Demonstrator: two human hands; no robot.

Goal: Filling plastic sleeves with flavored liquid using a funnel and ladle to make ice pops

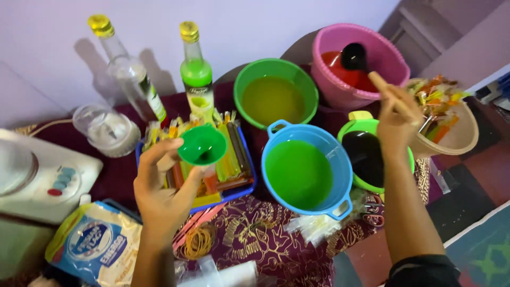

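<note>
the left hand (162, 194) is raised over the near side of the table, palm turned away from the camera, its fingers and thumb curled up around the neck of a small green funnel (202, 144); the funnel's wide mouth faces upward and sits just above a blue tray (245, 183) packed with long thin plastic tubes of coloured liquid (231, 154) in green, yellow, orange and brown. whether a tube hangs under the funnel within that grip cannot be told. the right hand (394, 122) is stretched farther out, closed around a pale wooden handle (383, 87) that slants up and to the left out of the fist; the handle's lower end is hidden behind the hand, which hovers above a green pot of dark liquid (366, 157) with a yellow lug at its rim. just left of that pot stands a blue two-handled basin (340, 165) filled with bright green liquid, and behind it a green bowl (276, 98) of yellowish-green liquid. a pink bucket (361, 58) with a red scoop and a dark ladle inside stands at the back right, and a beige bowl (457, 135) heaped with filled coloured tubes sits just beyond the right hand. two bottles (195, 72) with yellow caps stand at the back left, one clear, one part full of green syrup. a loose pile of rubber bands (199, 242) lies on the patterned maroon cloth (265, 239) near the left wrist, beside a blue and white bag (95, 247).
</note>
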